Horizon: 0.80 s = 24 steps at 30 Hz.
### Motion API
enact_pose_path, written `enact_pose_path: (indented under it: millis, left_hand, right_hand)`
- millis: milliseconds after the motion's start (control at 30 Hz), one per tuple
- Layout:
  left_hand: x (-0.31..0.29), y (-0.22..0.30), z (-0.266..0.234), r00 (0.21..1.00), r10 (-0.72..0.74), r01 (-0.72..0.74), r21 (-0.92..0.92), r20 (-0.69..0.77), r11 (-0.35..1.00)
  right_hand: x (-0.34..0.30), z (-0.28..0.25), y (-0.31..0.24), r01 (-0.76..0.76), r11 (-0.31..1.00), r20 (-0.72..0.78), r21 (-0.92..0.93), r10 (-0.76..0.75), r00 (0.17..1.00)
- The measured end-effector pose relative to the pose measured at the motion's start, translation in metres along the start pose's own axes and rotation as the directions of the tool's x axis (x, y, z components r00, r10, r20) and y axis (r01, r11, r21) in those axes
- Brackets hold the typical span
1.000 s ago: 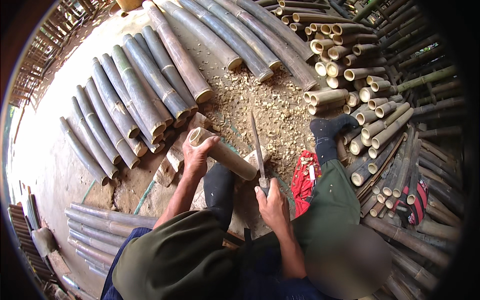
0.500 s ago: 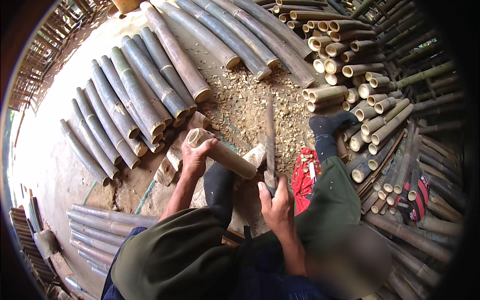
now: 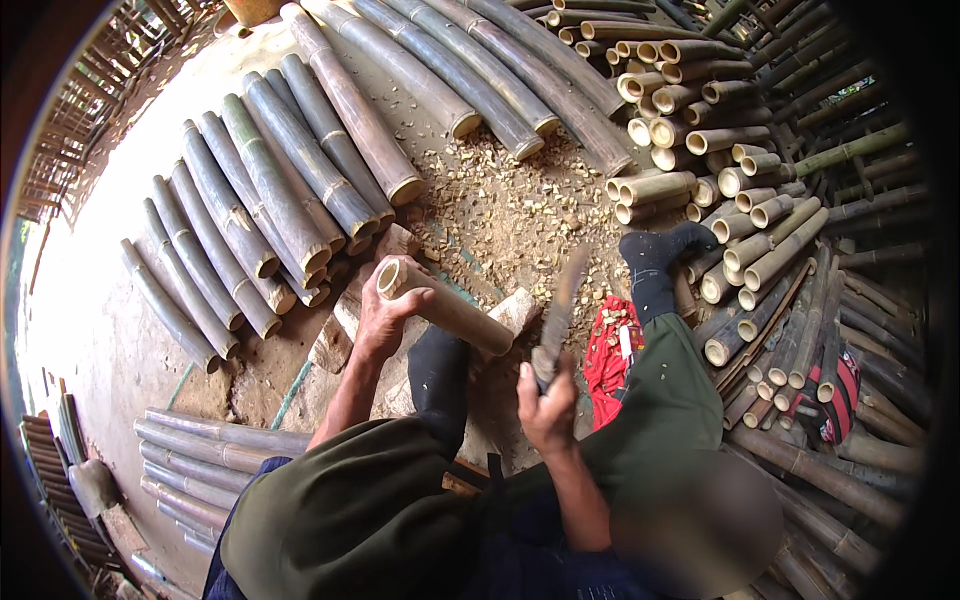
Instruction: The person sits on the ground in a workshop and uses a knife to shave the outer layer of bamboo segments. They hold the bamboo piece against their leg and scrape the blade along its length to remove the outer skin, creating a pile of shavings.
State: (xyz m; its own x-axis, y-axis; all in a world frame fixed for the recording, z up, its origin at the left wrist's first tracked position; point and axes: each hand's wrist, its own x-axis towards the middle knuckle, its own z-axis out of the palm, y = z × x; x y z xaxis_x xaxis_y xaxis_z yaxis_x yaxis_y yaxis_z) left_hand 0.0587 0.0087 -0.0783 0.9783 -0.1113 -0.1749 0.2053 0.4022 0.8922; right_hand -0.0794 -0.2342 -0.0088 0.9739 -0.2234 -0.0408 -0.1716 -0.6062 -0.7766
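Head camera, and centre frame is a pale tan, smooth-sided bamboo tube (image 3: 455,318), its round, thick-walled mouth facing up at the left end, its body slanting down to the right. The left hand (image 3: 384,318) is wrapped around it just below that mouth, thumb laid along the wall. Over to the right, the right hand (image 3: 548,412) is curled tight round the handle of a long, narrow, grey-brown metal knife (image 3: 563,305), the blade blurred, pointing up and leaning right, just beside the tube's lower end but apart from it. Behind that end sits a rough, pale wooden block (image 3: 516,310); whether they touch, I can't tell. Brittle, cream-coloured chips (image 3: 500,215) litter the dusty floor above. Glossy blue-grey bamboo poles (image 3: 290,150) lie ranked at upper left, hollow tan tubes (image 3: 690,100) pile up at upper right, and a crumpled red cloth (image 3: 606,368) lies right of the knife.
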Motion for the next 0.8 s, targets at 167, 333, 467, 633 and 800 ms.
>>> enact_pose_path:
  millis: [167, 333, 467, 633, 800]
  left_hand:
    - [-0.008, 0.001, -0.004, 0.982, -0.023, 0.032, 0.044, -0.189, 0.998]
    - [-0.011, -0.011, 0.01, 0.931, 0.047, -0.032, 0.046, -0.361, 0.998]
    - [-0.011, -0.003, 0.026, 0.953, 0.055, -0.035, 0.071, -0.298, 0.997]
    - [-0.009, 0.012, 0.015, 0.975, 0.112, -0.066, 0.23, -0.193, 0.971]
    - [-0.008, 0.007, -0.003, 0.996, 0.003, 0.009, 0.137, -0.086, 0.99]
  right_hand:
    - [-0.001, 0.025, 0.058, -0.103, 0.947, 0.219, -0.306, 0.175, 0.96]
    - [0.012, -0.024, -0.039, 0.065, 0.996, 0.055, -0.059, -0.062, 0.997]
    - [-0.007, 0.011, 0.022, 0.005, 0.999, -0.023, 0.043, -0.004, 1.0]
    - [0.004, 0.011, 0.031, -0.068, 0.965, 0.256, -0.254, 0.135, 0.957]
    - [0.013, -0.026, -0.049, 0.138, 0.988, 0.01, 0.073, -0.139, 0.99]
